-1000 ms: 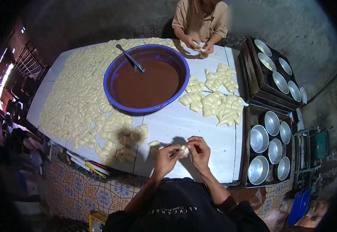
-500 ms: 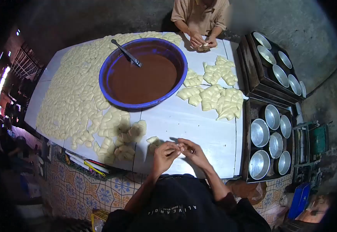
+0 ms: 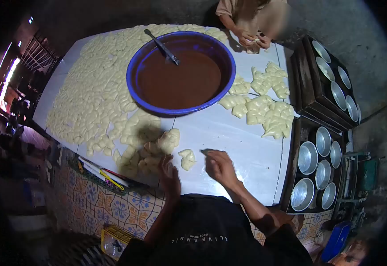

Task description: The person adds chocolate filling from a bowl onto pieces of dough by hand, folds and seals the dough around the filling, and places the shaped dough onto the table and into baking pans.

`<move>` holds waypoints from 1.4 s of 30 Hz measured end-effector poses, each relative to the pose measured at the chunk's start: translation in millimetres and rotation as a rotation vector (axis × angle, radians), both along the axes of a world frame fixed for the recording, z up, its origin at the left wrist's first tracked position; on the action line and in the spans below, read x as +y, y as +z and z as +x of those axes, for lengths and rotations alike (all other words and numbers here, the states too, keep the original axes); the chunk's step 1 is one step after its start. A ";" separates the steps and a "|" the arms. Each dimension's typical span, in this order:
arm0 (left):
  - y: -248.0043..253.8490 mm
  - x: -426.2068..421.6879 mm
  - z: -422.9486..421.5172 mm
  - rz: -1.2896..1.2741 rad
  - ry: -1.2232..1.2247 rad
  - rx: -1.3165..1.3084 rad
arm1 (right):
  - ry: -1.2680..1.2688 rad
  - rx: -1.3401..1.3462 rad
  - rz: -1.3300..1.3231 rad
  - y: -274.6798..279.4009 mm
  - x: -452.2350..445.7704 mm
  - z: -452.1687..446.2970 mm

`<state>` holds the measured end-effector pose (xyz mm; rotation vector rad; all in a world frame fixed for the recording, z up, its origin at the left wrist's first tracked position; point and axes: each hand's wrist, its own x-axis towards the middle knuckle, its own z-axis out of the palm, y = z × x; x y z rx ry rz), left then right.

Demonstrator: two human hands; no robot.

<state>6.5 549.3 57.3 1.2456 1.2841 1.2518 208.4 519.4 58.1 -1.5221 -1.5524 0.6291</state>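
My left hand [image 3: 170, 178] is at the near edge of the table, its fingers apart, just beside the soft pale dough pieces [image 3: 167, 141]. Whether its fingertips touch the dough I cannot tell. A small separate lump of dough [image 3: 186, 159] lies on the white tabletop [image 3: 229, 133] between my two hands. To the right of that lump, my right hand [image 3: 222, 169] is low over the table with its forefinger stretched out and nothing visible in it.
A blue basin [image 3: 182, 111] of brown filling, with a dark-handled utensil [image 3: 160, 45] in it, stands mid-table. Flattened dough [image 3: 87, 97] spreads left; more dough [image 3: 269, 115] lies right. Wooden trays hold round metal tins [image 3: 308, 158]. Across the table, a person's hands [image 3: 253, 41] work dough.
My hands were together in front of me; now they have parted, the left going left and the right staying right. The small dough lump now shows fully between them. The camera view has shifted.
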 end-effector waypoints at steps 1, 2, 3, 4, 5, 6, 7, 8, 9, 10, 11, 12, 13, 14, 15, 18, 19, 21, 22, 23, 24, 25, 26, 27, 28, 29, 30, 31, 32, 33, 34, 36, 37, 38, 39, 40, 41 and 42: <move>3.5 -0.1 7.5 0.058 -0.050 0.196 | 0.059 0.015 -0.020 -0.4 15.8 -11.1; 7.1 0.9 15.5 0.117 -0.104 0.393 | 0.065 -0.061 0.022 -12.8 33.9 -23.9; 8.7 0.5 21.1 0.176 -0.159 0.590 | 0.070 -0.137 0.067 -24.8 48.6 -34.4; -3.9 2.3 25.5 0.155 -0.193 0.539 | 0.127 -0.242 0.034 -25.8 56.5 -40.3; -10.1 6.4 30.8 0.137 -0.226 0.487 | 0.182 -0.349 0.004 -26.7 62.6 -43.6; -14.5 5.0 34.1 0.128 -0.222 0.596 | 0.200 -0.258 0.008 -34.7 68.3 -44.6; -18.6 4.9 30.9 0.126 -0.216 0.596 | 0.186 -0.145 -0.076 -38.2 68.4 -37.9; -24.4 6.2 27.9 0.128 -0.265 0.790 | -0.014 0.121 -0.095 -43.6 66.4 -29.7; -26.0 8.7 27.0 0.129 -0.311 0.983 | -0.215 0.383 -0.112 -28.4 65.7 -21.0; -28.2 9.1 27.1 0.136 -0.279 0.942 | -0.350 0.555 -0.160 -10.6 59.6 0.4; -27.6 8.9 27.3 0.129 -0.276 0.937 | -0.490 0.726 -0.212 28.2 51.3 22.2; -24.5 9.3 26.7 0.100 -0.298 0.928 | -0.520 0.654 -0.099 15.7 42.0 54.6; -20.8 10.7 25.7 0.077 -0.324 0.919 | -0.551 0.583 0.019 4.4 35.1 79.7; -16.9 11.7 24.0 0.048 -0.302 0.854 | -0.513 0.689 0.057 18.0 25.7 86.5; -3.2 13.2 27.3 0.063 -0.320 0.850 | -0.479 0.792 0.104 35.7 15.0 90.4; 56.4 16.0 47.3 0.249 -0.357 0.336 | -0.172 0.519 0.039 63.7 -5.5 70.8; 60.0 16.3 58.6 0.224 -0.434 0.226 | -0.167 0.494 0.005 63.5 -9.3 54.8; 57.5 16.9 75.1 -0.015 -0.608 -0.072 | -0.194 0.389 0.033 81.0 -6.9 20.0; 62.9 11.3 83.5 -0.096 -0.526 -0.248 | -0.203 0.363 0.093 83.2 -3.6 10.7; 42.3 8.6 88.3 -0.096 -0.440 -0.320 | -0.209 0.338 0.155 84.3 -0.5 3.5; 51.0 8.7 88.7 -0.115 -0.396 -0.296 | -0.248 0.353 0.164 72.3 3.1 -1.1; 59.2 9.1 88.1 -0.136 -0.354 -0.274 | -0.222 0.269 0.170 63.0 7.0 0.9; 55.7 10.8 87.8 -0.107 -0.304 -0.255 | -0.213 0.384 0.119 66.8 9.1 3.1; 53.2 11.3 87.3 -0.023 -0.294 -0.214 | -0.198 0.493 0.065 71.5 13.8 6.5; 50.8 11.4 84.6 -0.092 -0.366 -0.206 | -0.250 0.463 0.076 78.2 13.5 9.1; 52.0 11.0 82.8 -0.164 -0.437 -0.200 | -0.239 0.457 0.080 76.1 15.6 8.8; 46.4 11.6 83.3 -0.384 -0.491 -0.645 | -0.080 0.439 0.134 69.3 13.9 5.4; 38.7 14.1 83.6 -0.599 -0.535 -1.089 | 0.076 0.420 0.188 63.3 12.9 2.0; 39.9 14.9 81.7 -0.861 -0.502 -1.159 | 0.093 0.430 0.143 62.7 12.0 -0.9; 40.8 13.8 79.5 -0.887 -0.623 -1.253 | 0.097 0.326 0.124 64.2 11.7 2.9; 42.2 14.9 79.5 -0.864 -0.644 -1.278 | 0.096 0.566 0.031 66.6 13.4 4.1; 61.1 33.5 84.5 -0.799 -0.929 -1.516 | 0.224 0.734 0.010 43.8 22.5 25.9; 94.1 47.6 89.2 -0.678 -1.065 -1.444 | 0.181 1.072 -0.239 56.0 16.7 22.6; 87.1 68.5 94.9 -0.570 -1.152 -1.406 | 0.227 1.081 -0.255 31.0 15.8 25.4; 73.0 92.8 101.2 -0.457 -1.233 -1.370 | 0.275 1.085 -0.274 8.7 17.4 31.1; 68.6 129.0 103.1 -0.418 -1.073 -1.012 | 0.269 1.049 -0.191 18.4 22.0 26.9; 74.2 166.4 104.5 -0.372 -0.900 -0.661 | 0.252 1.086 -0.143 36.8 24.7 23.9; 99.0 194.2 111.5 -0.183 -0.748 -0.157 | 0.213 1.075 -0.127 36.8 27.2 24.3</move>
